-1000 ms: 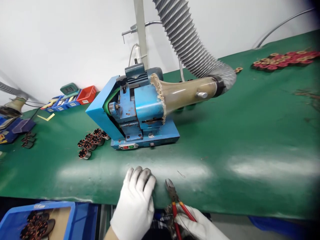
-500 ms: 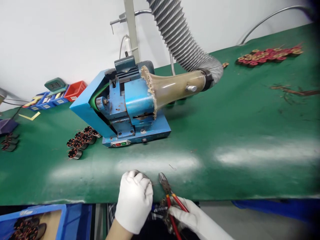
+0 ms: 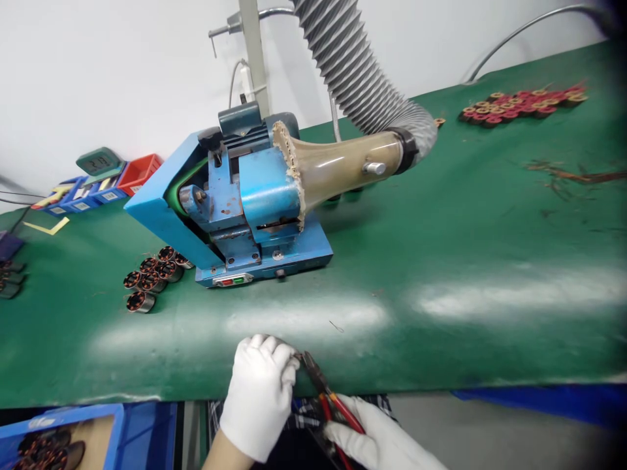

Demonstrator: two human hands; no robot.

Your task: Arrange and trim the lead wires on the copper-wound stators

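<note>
In front of the blue metal belt machine (image 3: 235,209), the white-gloved left hand (image 3: 259,398) arches back-up, fingers curled; whether it is closed on anything, I cannot tell. The white-gloved right hand (image 3: 375,431) wraps around red-handled metal pliers (image 3: 317,380), tips just beside the left fingers. Front-left of the machine, 1 blue plastic tray (image 3: 117,427) holds dark copper-wound cores (image 3: 51,450); back-left stand 1 red plastic bin (image 3: 140,173) and 3 small blue bins (image 3: 82,202), contents unclear. Left of it sit 7 silver-sided copper-wound rings (image 3: 151,281)

The left hand (image 3: 259,395) is held curled at the surface (image 3: 441,359)'s front edge; the right hand (image 3: 367,434) is clenched nearby.
</note>
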